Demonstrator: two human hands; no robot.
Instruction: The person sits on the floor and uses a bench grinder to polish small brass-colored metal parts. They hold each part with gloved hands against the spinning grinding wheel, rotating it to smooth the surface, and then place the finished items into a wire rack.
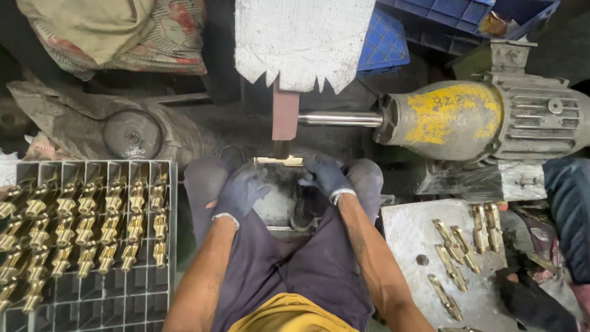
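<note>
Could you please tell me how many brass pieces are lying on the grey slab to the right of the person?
7 brass pieces lie on the grey slab: two upright at the top right, three grouped mid-slab, one lower, one barely showing at the bottom edge. More may be out of frame.

Brass-gold fittings (86,221) in a grey grid tray (123,301); yellow-painted grey motor (479,117).

Dim workshop, lit from overhead.
Dark shadowed corners; glare on the steel shaft (340,118); focus sharp, edges slightly bowed.
</note>
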